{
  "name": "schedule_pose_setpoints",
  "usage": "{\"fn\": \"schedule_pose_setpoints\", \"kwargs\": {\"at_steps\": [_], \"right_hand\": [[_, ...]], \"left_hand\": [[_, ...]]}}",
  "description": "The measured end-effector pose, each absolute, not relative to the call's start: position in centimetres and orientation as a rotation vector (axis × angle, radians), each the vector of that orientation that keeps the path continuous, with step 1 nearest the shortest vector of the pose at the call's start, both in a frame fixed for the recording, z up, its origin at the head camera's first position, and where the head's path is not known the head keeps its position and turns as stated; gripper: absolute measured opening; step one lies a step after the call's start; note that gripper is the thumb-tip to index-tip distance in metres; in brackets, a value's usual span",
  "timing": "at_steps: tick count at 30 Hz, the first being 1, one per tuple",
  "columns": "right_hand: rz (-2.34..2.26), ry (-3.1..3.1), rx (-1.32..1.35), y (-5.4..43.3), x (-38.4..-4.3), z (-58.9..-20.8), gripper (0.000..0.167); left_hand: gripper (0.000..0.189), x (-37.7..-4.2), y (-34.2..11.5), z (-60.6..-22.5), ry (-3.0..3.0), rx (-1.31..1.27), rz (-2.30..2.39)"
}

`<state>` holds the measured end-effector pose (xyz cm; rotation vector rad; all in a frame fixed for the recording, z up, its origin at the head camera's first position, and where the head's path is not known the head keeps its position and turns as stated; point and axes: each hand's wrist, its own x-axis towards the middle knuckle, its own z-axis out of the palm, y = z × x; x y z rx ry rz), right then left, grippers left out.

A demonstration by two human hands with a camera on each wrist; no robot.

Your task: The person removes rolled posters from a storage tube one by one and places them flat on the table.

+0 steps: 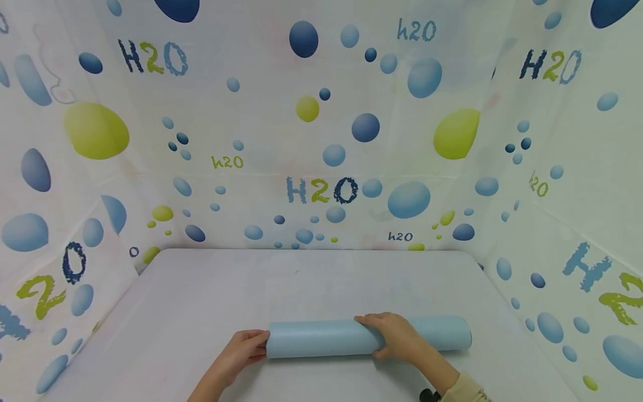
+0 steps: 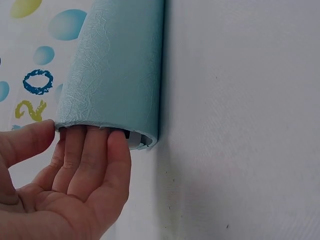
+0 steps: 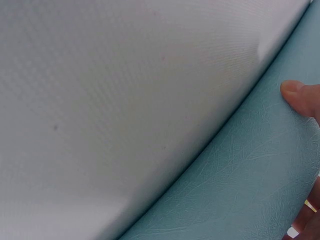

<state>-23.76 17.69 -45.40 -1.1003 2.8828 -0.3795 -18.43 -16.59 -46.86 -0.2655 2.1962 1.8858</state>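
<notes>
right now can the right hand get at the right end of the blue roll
Probably yes: the right hand lies across the blue roll, and nothing visible stands between it and the right end.

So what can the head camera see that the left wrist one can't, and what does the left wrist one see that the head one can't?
Only the head view shows the right hand on the roll, and a sleeve.

Only the left wrist view shows into the roll's open end, where fingers reach inside.

Both show the roll, left hand, table and spotty cloth.
</notes>
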Motion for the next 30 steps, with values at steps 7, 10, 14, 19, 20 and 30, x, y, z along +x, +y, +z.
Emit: {"fn": "schedule_pose_setpoints", "kwargs": {"at_steps": [7, 10, 14, 19, 20, 30], "right_hand": [[-0.392, 2.870, -1.118, 17.8, -23.9, -45.5, 0.076], [-0.395, 2.873, -1.127, 17.9, -24.0, -45.6, 0.076], [-0.397, 2.874, -1.133, 17.9, -24.0, -45.6, 0.076], [-0.394, 2.871, -1.122, 17.8, -23.9, -45.5, 0.076], [-0.393, 2.871, -1.120, 17.8, -23.9, -45.5, 0.075], [-0.390, 2.875, -1.129, 17.7, -23.9, -45.4, 0.075]], "left_hand": [[0.049, -18.6, -17.1, -46.9, 2.138, -0.215, 1.909], [0.051, -18.7, -17.2, -47.0, 2.111, -0.206, 1.927], [0.049, -18.7, -17.3, -47.1, 2.071, -0.193, 1.944], [0.044, -18.6, -17.5, -47.2, 2.055, -0.157, 1.952], [0.044, -18.6, -17.5, -47.2, 2.054, -0.153, 1.953], [0.045, -18.6, -17.8, -47.3, 2.061, -0.094, 1.952]]}}
